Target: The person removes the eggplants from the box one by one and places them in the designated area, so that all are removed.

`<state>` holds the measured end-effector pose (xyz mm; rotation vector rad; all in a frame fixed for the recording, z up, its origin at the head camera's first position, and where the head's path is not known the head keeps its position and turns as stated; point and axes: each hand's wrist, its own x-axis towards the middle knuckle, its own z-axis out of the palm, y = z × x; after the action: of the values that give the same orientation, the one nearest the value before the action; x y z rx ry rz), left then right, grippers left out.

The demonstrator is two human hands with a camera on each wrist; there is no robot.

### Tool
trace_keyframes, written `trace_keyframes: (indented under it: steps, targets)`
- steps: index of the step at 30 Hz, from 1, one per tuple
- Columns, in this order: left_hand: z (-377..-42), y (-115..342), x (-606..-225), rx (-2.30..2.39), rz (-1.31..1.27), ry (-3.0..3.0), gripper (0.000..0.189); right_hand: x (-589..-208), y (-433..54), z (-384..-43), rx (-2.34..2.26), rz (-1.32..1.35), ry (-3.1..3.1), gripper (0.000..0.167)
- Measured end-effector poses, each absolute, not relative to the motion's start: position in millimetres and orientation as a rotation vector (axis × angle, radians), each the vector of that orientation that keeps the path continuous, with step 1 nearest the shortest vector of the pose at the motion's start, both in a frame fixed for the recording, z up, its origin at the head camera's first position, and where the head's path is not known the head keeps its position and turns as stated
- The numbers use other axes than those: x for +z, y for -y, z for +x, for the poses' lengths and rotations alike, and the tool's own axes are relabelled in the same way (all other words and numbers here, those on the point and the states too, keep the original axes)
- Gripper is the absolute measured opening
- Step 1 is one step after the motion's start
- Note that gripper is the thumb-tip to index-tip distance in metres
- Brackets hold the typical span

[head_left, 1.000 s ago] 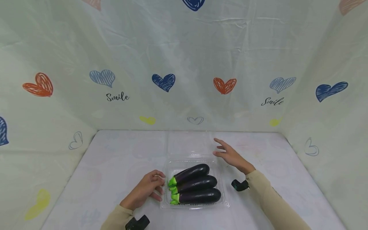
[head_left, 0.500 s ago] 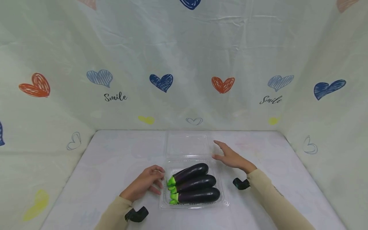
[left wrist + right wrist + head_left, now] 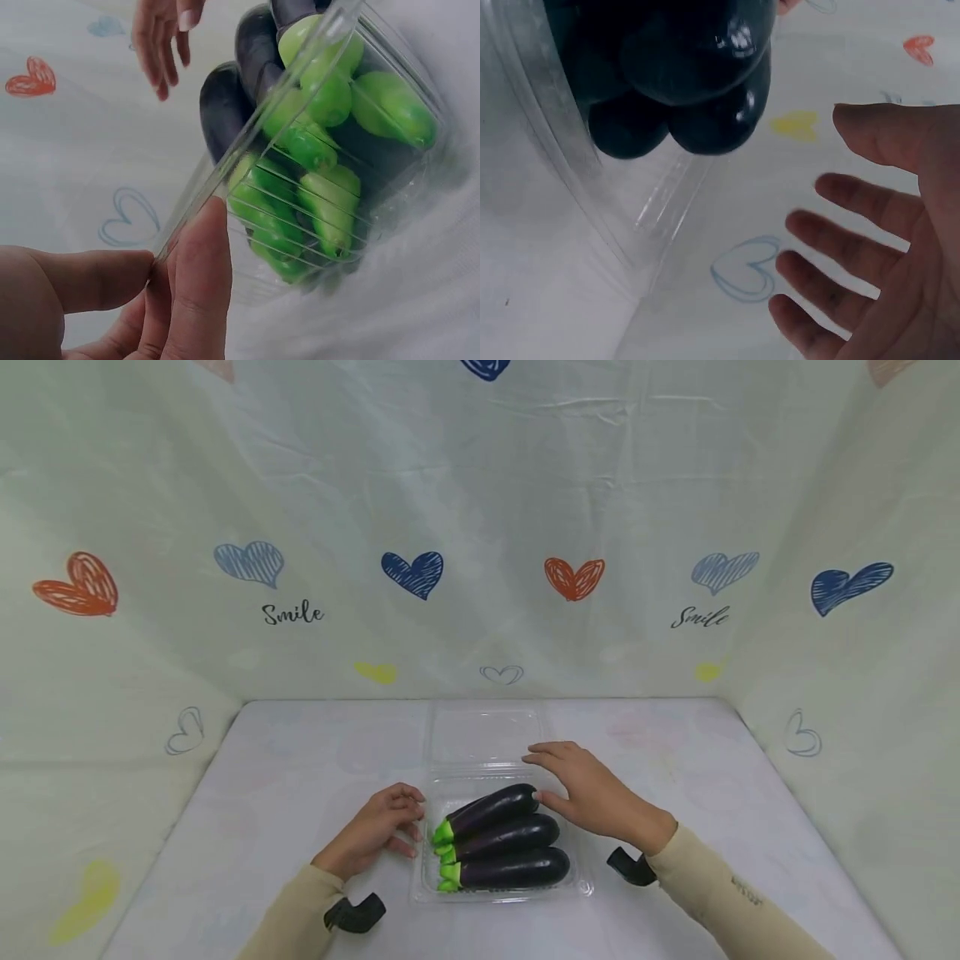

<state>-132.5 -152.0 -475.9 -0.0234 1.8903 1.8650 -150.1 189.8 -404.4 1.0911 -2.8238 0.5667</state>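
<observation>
A clear plastic clamshell container (image 3: 495, 898) stands on the table with its transparent lid (image 3: 486, 735) laid back behind it. Dark purple eggplants (image 3: 513, 869) with green stem ends lie inside; the left wrist view shows several, some stacked under others. My left hand (image 3: 377, 828) is at the container's left side. In the left wrist view its thumb (image 3: 105, 279) and a finger pinch the rim. Over the container's right back corner is my right hand (image 3: 600, 793), fingers spread and relaxed, holding nothing. In the right wrist view its fingers (image 3: 855, 244) are apart from the eggplants.
The white table (image 3: 300, 777) is bounded at the back and sides by a pale curtain (image 3: 487, 485) printed with hearts and "Smile". A dark wrist camera (image 3: 356, 913) sits by the left sleeve, another wrist camera (image 3: 632, 866) by the right.
My right hand has moved left and nearer, from beside the lid to over the container's back right. The left hand stays at the rim. The head view has shifted slightly.
</observation>
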Motion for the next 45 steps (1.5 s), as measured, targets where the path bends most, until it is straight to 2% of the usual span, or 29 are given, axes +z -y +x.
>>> trace_keyframes:
  steps: [6, 16, 45]
  targets:
    - [-131.0, 154.6, -474.6, 1.878, -0.029, -1.855, 0.021, -405.5, -178.8, -148.1, 0.450, 1.283, 2.768, 0.041]
    - [-134.3, 158.7, -474.1, 1.857, 0.019, -1.802, 0.023, -410.0, -171.6, -156.1, 0.310, 1.408, 2.676, 0.038]
    - [-133.8, 160.2, -477.1, 1.859, 0.020, -1.789, 0.027, -421.7, -171.3, -173.8, 0.247, 1.578, 2.648, 0.039]
